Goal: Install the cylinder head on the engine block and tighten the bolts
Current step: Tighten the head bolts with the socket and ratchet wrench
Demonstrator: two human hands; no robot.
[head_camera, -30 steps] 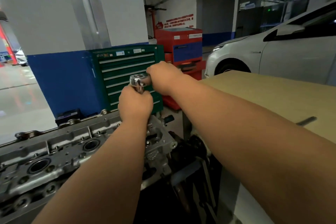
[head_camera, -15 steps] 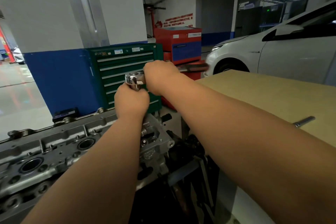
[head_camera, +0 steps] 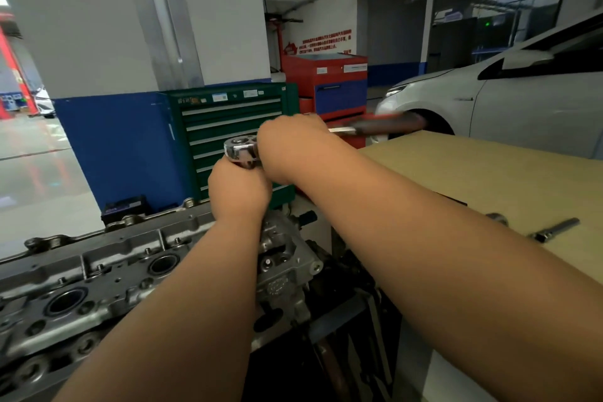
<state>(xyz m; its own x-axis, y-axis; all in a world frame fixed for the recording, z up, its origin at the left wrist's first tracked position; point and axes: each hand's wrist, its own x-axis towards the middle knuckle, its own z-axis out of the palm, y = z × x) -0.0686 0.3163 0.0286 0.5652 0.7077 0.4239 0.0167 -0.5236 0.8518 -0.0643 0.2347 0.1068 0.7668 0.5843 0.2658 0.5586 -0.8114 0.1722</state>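
Observation:
The grey cylinder head (head_camera: 107,274) lies across the lower left, with round bores and bolt holes on its top face. A chrome ratchet wrench (head_camera: 242,148) stands above the head's right end. My left hand (head_camera: 239,191) grips the vertical extension under the ratchet head; the socket and bolt below are hidden by the hand. My right hand (head_camera: 293,147) holds the wrench shaft close to the ratchet head. The dark, blurred handle (head_camera: 388,126) points right toward the car.
A tan tabletop (head_camera: 489,179) at the right carries a loose bolt (head_camera: 558,230). A green tool cabinet (head_camera: 228,130) and a red cabinet (head_camera: 326,81) stand behind the engine. A white car (head_camera: 509,101) is parked at the right. A blue and white pillar (head_camera: 114,75) rises at the left.
The wrench handle has swung from behind my right hand out toward the right, now showing beyond the hand. Both hands keep their hold. The view shifted slightly.

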